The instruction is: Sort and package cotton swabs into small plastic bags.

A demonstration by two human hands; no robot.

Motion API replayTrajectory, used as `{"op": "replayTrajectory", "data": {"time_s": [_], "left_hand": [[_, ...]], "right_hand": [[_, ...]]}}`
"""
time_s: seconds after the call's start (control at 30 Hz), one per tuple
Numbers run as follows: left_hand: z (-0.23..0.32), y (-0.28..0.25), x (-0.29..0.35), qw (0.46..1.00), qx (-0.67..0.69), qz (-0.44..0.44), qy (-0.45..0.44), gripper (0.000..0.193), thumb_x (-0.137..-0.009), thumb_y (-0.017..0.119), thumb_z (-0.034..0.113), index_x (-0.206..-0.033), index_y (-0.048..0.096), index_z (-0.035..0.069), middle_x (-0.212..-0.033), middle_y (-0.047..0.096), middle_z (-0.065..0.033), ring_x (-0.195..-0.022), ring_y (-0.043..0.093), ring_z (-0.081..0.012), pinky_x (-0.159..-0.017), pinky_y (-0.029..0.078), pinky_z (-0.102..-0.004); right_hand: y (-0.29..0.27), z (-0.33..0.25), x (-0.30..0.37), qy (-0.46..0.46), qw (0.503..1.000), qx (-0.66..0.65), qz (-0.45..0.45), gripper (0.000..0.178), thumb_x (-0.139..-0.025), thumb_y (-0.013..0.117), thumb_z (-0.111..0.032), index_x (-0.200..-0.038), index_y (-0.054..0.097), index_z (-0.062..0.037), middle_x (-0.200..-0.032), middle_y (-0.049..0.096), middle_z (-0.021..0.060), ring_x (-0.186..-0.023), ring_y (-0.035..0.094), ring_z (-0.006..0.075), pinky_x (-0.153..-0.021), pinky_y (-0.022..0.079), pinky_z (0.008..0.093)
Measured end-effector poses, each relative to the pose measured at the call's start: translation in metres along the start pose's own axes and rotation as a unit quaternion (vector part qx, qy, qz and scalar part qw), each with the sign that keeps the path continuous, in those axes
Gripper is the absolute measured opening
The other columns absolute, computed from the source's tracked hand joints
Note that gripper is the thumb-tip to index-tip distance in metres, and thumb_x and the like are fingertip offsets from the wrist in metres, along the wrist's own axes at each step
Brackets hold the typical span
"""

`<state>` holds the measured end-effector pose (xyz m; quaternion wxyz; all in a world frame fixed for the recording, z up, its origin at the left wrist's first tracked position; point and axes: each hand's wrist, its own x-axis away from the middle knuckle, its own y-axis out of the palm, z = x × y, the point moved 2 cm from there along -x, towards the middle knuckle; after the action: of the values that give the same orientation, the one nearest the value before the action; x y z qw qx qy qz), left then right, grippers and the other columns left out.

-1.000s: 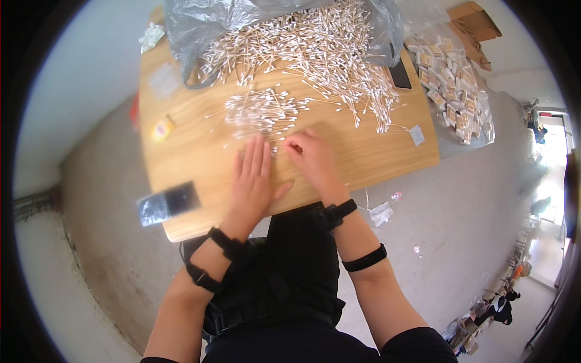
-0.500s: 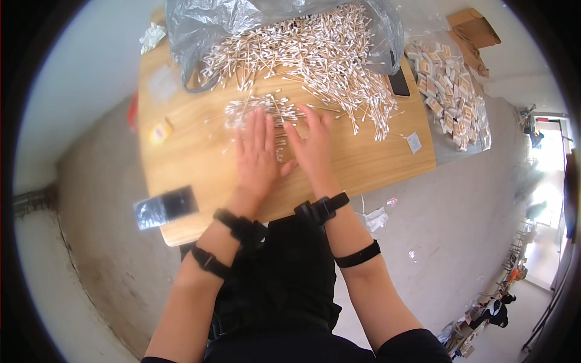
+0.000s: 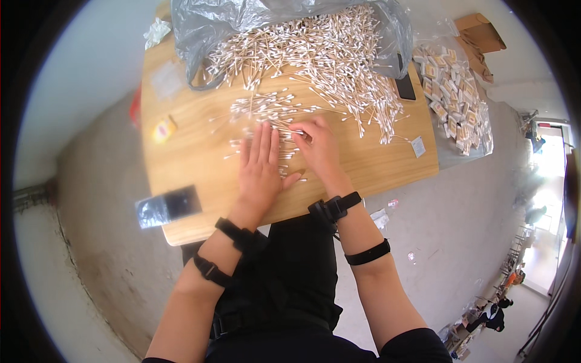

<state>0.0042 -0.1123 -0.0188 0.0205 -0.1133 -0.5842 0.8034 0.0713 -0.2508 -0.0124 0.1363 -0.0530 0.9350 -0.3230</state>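
My left hand (image 3: 260, 166) lies flat with its fingers stretched forward over loose cotton swabs, some showing along both its edges. Beside it, the thumb and fingers of my right hand (image 3: 319, 147) are pinched on cotton swabs (image 3: 296, 132), whose white tips poke out toward the left; how many is hidden. Just beyond both hands a small scattered group of cotton swabs (image 3: 266, 104) rests on the wooden table (image 3: 200, 139). Farther back, a large heap of cotton swabs (image 3: 308, 51) spills from a grey plastic bag (image 3: 224, 24).
A dark phone (image 3: 405, 86) lies right of the heap, near a clear bag of small packs (image 3: 454, 100). On the left are a yellow item (image 3: 164, 129) and a dark flat plastic-wrapped packet (image 3: 168, 207) over the table's edge. A small white card (image 3: 418, 147) lies at right.
My right hand's fingers have closed from spread apart to a pinch on cotton swabs. My left hand has slid slightly nearer to me, and the near swabs are more spread out.
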Motion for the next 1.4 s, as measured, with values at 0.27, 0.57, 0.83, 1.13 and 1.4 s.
{"op": "replayTrajectory", "data": {"time_s": [0.27,0.57,0.83,1.13,1.4], "left_hand": [[0.003,-0.005,0.011,1.0,0.004,-0.009,-0.001,0.102,-0.072,0.063,0.061,-0.144,0.029,-0.002,-0.153,0.025,-0.0171,-0.143,0.022,-0.0296,-0.114,0.019,-0.0498],[0.002,0.0,0.017,1.0,0.007,0.002,0.01,0.101,-0.071,0.064,0.061,-0.144,0.029,0.0,-0.153,0.025,-0.0175,-0.143,0.022,-0.0307,-0.114,0.019,-0.0503],[0.003,-0.003,0.006,1.0,0.006,-0.015,-0.022,0.1,-0.073,0.064,0.06,-0.143,0.029,-0.003,-0.153,0.024,-0.018,-0.143,0.02,-0.031,-0.114,0.016,-0.0495],[0.009,-0.005,0.018,0.999,0.007,-0.033,-0.013,0.102,-0.072,0.065,0.058,-0.144,0.027,-0.004,-0.153,0.023,-0.0188,-0.143,0.019,-0.0315,-0.115,0.016,-0.0491],[0.007,-0.008,0.024,0.999,0.016,-0.037,-0.004,0.102,-0.072,0.066,0.057,-0.144,0.026,-0.004,-0.153,0.023,-0.0192,-0.143,0.02,-0.0317,-0.115,0.016,-0.049]], "right_hand": [[0.007,-0.006,-0.018,0.017,1.0,-0.025,-0.008,0.012,-0.076,0.072,-0.011,-0.088,0.07,-0.0101,-0.086,0.059,0.0076,-0.082,0.059,0.0242,-0.07,0.048,0.0344],[0.018,0.002,-0.04,0.012,1.0,-0.018,-0.012,0.008,-0.079,0.069,-0.014,-0.085,0.071,-0.0101,-0.082,0.059,0.0089,-0.081,0.059,0.0262,-0.071,0.048,0.0363],[0.011,0.008,-0.026,-0.055,0.998,-0.012,-0.034,0.017,-0.081,0.067,-0.013,-0.097,0.068,-0.0077,-0.082,0.059,0.0108,-0.079,0.06,0.0268,-0.071,0.049,0.0366],[0.01,0.006,-0.047,0.002,0.998,0.024,0.063,0.015,-0.079,0.068,-0.011,-0.094,0.069,-0.0076,-0.086,0.057,0.0101,-0.083,0.058,0.0283,-0.074,0.047,0.0382],[0.006,-0.012,-0.007,-0.08,0.996,0.028,-0.009,0.015,-0.072,0.073,-0.009,-0.087,0.069,-0.0103,-0.09,0.055,0.008,-0.088,0.055,0.0279,-0.076,0.046,0.0384]]}}
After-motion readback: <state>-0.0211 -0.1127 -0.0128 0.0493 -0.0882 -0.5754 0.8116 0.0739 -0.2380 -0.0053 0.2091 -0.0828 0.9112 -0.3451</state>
